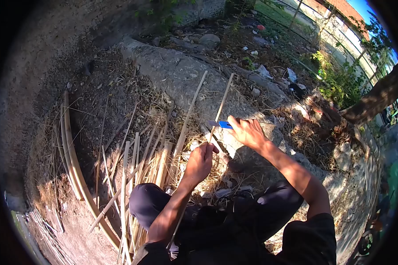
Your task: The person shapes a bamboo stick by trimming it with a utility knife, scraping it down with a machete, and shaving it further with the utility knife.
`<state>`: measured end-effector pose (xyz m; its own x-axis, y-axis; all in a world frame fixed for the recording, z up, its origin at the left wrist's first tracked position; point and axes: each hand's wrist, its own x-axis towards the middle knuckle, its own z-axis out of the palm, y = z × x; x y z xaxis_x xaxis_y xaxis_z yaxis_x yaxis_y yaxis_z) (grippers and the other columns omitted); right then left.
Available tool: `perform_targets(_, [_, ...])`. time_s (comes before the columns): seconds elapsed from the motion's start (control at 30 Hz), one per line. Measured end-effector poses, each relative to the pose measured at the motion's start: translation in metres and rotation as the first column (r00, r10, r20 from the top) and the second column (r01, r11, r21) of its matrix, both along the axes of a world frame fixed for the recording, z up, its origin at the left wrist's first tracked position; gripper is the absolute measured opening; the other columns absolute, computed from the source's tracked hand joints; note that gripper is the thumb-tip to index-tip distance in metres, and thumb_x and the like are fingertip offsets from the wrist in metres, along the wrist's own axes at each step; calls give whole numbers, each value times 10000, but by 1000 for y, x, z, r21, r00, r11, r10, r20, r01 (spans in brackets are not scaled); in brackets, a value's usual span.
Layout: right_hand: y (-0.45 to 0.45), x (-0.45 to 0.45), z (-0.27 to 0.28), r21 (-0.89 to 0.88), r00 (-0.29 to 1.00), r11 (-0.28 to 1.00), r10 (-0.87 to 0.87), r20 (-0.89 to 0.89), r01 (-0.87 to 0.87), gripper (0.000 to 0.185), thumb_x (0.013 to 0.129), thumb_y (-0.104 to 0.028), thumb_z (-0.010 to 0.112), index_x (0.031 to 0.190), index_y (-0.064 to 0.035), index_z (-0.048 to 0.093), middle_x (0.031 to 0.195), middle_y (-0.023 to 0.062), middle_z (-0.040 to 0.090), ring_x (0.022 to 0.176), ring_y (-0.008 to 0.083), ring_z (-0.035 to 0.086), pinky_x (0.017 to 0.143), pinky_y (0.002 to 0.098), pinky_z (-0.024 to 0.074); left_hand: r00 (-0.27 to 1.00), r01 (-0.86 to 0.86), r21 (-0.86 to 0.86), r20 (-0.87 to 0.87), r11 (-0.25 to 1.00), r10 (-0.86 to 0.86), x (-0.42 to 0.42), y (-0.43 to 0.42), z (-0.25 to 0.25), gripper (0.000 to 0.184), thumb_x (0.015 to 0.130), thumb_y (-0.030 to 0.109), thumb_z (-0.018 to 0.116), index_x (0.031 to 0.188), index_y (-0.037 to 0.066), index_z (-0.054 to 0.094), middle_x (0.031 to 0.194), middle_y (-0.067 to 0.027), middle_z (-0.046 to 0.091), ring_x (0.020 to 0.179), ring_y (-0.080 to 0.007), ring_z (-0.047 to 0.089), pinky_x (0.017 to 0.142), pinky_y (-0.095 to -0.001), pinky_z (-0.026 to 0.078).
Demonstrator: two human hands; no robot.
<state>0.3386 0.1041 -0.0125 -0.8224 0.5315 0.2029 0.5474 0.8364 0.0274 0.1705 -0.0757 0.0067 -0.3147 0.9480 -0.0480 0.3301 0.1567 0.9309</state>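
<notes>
My left hand [200, 162] is closed around a long, thin bamboo strip [224, 97] that slants up and away in front of me. Its lower end runs back past my left forearm toward my lap. A blue utility knife [225, 125] is in the grip of my right hand [248, 132]. The knife's blade [213, 123] points left and lies across the strip, a little above my left hand. Whether the edge cuts into the strip is too small to tell. Just left of my hands, another bamboo strip [192, 106] leans upright against the rock.
Several cut bamboo strips [125, 176] lie beside my left knee, with longer curved pieces [70, 145] farther left. A large rock ledge [163, 64] crosses in front. Dry grass, litter and a tree trunk [378, 97] are at the right.
</notes>
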Motion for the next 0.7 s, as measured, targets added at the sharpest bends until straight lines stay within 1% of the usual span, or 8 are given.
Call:
perform_targets(0.1, [4, 0, -2, 58, 997, 998, 15, -76, -11, 461, 966, -419, 670, 1321, -142, 572, 710, 148, 680, 658, 396, 695, 595, 515, 528, 999, -14, -48, 45, 999, 16, 0, 1, 0, 354, 1108, 245, 468, 955, 14, 689, 588, -21, 447, 554, -115, 417, 528, -343, 348])
perform_targets(0.17, [13, 1, 7, -5, 999, 999, -32, 3, 32, 430, 1009, -408, 610, 1334, -137, 531, 815, 151, 713, 671, 377, 707, 630, 517, 524, 998, 4, -25, 70, 1000, -2, -1, 1, -8, 357, 1113, 246, 458, 960, 14, 682, 589, 15, 427, 556, -90, 402, 520, -320, 333])
perform_targets(0.23, [34, 7, 13, -38, 985, 985, -168, -25, 167, 362, 1020, -376, 597, 1286, -137, 538, 792, 161, 714, 658, 382, 704, 633, 527, 525, 989, 75, -28, 126, 997, -71, -1, -3, 0, 347, 1114, 237, 448, 972, 11, 669, 593, 19, 427, 562, -82, 397, 521, -315, 334])
perform_targets(0.37, [31, 7, 10, 61, 987, 985, -157, -37, 159, 338, 1017, -348, 607, 1273, -141, 532, 682, 144, 687, 640, 392, 696, 529, 511, 483, 996, 42, 16, 71, 999, -43, 4, -2, -14, 326, 1108, 210, 437, 978, 16, 664, 611, 16, 438, 577, -76, 401, 531, -309, 336])
perform_targets(0.43, [33, 9, 4, 86, 987, 985, -141, -75, 147, 346, 1006, -376, 624, 1240, -131, 555, 686, 151, 684, 623, 407, 681, 517, 514, 477, 995, 50, 11, 84, 999, -51, 4, -2, -12, 316, 1103, 205, 445, 979, 18, 666, 613, 18, 437, 578, -77, 399, 532, -309, 334])
perform_targets(0.53, [34, 5, 9, 120, 985, 979, -155, -73, 163, 416, 1011, -460, 606, 1282, -144, 595, 726, 135, 666, 659, 351, 672, 592, 490, 496, 993, 58, 8, 100, 998, -58, 1, -3, -4, 311, 1107, 211, 457, 978, 25, 670, 617, 44, 418, 577, -67, 383, 530, -296, 321])
perform_targets(0.63, [22, -2, 26, 59, 974, 987, -133, -183, 146, 331, 1020, -408, 620, 1122, -95, 592, 686, 163, 661, 617, 379, 667, 565, 481, 488, 972, 65, -35, 230, 997, -55, -4, -5, -8, 329, 1120, 237, 450, 987, 29, 668, 633, 64, 405, 572, -47, 364, 529, -274, 313])
perform_targets(0.7, [16, -3, 35, -490, 923, 871, -169, -345, -24, 343, 1036, -406, 605, 1154, -85, 580, 685, 155, 623, 601, 330, 630, 569, 442, 451, 969, 79, 3, 236, 997, -77, -8, -3, -17, 329, 1128, 272, 456, 1014, 39, 659, 651, 80, 400, 548, -30, 355, 499, -248, 301])
